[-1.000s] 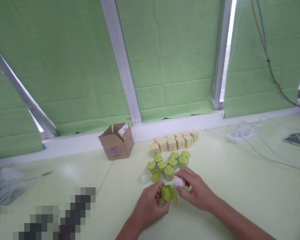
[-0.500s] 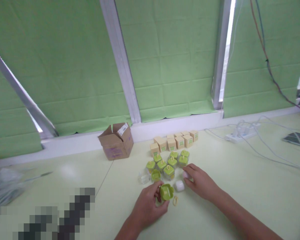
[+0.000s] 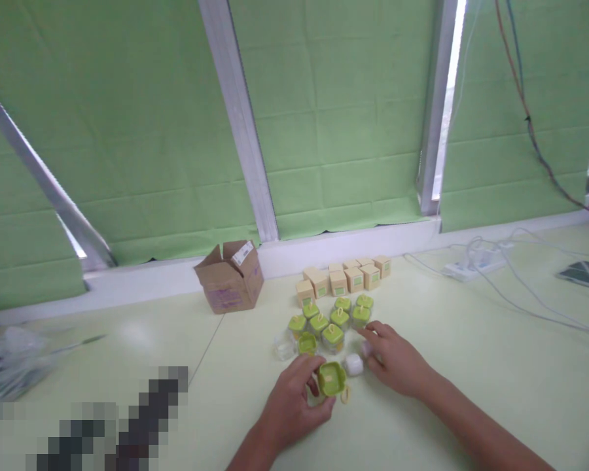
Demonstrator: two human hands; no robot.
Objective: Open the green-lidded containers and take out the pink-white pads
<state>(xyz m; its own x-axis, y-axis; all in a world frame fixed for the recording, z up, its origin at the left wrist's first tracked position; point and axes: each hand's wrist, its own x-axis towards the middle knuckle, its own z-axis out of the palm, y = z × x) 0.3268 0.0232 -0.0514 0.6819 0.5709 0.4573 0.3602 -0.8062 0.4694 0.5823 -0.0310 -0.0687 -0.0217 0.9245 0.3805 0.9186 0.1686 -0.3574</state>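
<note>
At far left, a crumpled clear plastic bag [image 3: 17, 366] lies on the pale tabletop [image 3: 150, 347]. Next, towards the back, I see an open brown cardboard box [image 3: 230, 288]. Near the centre are a small clear cup [image 3: 285, 348] and, just beside it, a small green tub [image 3: 307, 344], hollow side up. In front of them the left hand [image 3: 297, 396] pinches a green lid [image 3: 332, 379] by its left side, thumb below, hollow facing up. Behind that lid stands a cluster of clear jars with green tops [image 3: 332, 335] and yellow loops, and further back a group of small tan boxes [image 3: 355, 279]. A loose yellow ring [image 3: 345, 394] is close to the held lid's right edge, and a small white pot [image 3: 354, 364] sits between the hands. The right hand [image 3: 395, 360] has its fingers bent over a pale piece [image 3: 367, 349], mostly hidden; I cannot tell whether it is gripped. At far right, a white power strip [image 3: 476, 263] trails cables.
</note>
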